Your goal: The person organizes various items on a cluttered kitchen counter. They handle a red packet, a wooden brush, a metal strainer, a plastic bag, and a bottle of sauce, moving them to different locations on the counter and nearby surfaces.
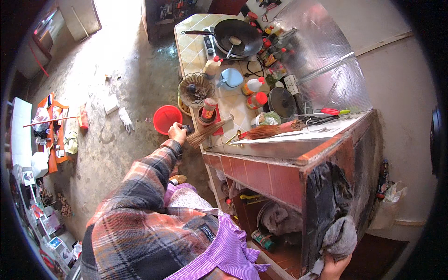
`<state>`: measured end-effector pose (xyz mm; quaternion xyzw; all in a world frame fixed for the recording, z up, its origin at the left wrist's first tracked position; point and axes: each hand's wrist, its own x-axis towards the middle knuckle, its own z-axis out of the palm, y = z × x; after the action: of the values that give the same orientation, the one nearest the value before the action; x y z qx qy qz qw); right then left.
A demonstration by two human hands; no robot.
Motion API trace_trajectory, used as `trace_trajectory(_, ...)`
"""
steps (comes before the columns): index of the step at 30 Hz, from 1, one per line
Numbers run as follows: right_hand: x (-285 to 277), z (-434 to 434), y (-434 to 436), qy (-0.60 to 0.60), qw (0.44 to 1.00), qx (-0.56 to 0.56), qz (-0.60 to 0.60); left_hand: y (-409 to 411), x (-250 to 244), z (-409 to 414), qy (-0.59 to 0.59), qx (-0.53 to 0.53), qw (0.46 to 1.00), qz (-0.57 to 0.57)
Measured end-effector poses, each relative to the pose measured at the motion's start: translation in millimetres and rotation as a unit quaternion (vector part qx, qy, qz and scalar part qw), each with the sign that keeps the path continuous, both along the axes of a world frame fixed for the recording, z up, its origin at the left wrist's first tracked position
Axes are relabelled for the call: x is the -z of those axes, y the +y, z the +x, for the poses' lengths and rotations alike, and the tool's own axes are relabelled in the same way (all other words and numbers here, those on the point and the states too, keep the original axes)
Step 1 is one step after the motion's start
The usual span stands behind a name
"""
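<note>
My left hand [177, 133], in a plaid sleeve, reaches to the counter's near left edge. Its fingers are closed around a small dark object [188, 129], too unclear to name. Right beside it, the bristles of a straw brush [206, 133] jut over the tiled edge. Behind the brush a red-lidded jar [209, 109] stands in a dark pot, and a red plastic basin [167, 120] is to the left of it, lower down. At the bottom right my right hand [336, 267] holds a grey cloth [339, 238] against the cabinet's side; its fingers are partly hidden.
On the tiled counter [190, 52] are a black wok [239, 36] with a ladle, a wire basket [196, 90], a light-blue container [231, 78], bottles and a second brush [267, 131]. Below, an open cabinet [245, 210] holds a pot. A red broom [83, 116] lies left.
</note>
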<state>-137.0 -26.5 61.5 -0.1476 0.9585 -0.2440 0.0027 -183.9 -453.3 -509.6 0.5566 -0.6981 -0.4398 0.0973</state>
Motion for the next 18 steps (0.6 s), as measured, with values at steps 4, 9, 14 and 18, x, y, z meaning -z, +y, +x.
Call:
trace_trajectory(4,6.4,-4.5,-23.8,-0.029,0.993,0.0,-0.118,-32.6,31.0,-20.1,-0.015,-0.112,0.993,0.018)
trace_trajectory(9,1.4,-1.2,-10.7,-0.007,0.999,-0.022,-0.026,-59.6,-9.9,-85.5,0.081,-0.095,0.988,0.096)
trace_trajectory(14,4.9,7.8,-5.9,0.01,0.999,0.02,-0.035,-63.9,0.7,-111.0,0.111,-0.098,0.987,0.053)
trace_trajectory(18,9.0,6.1,-1.3,0.039,0.999,-0.025,0.004,-35.6,24.5,-75.1,0.11,-0.028,0.993,-0.046)
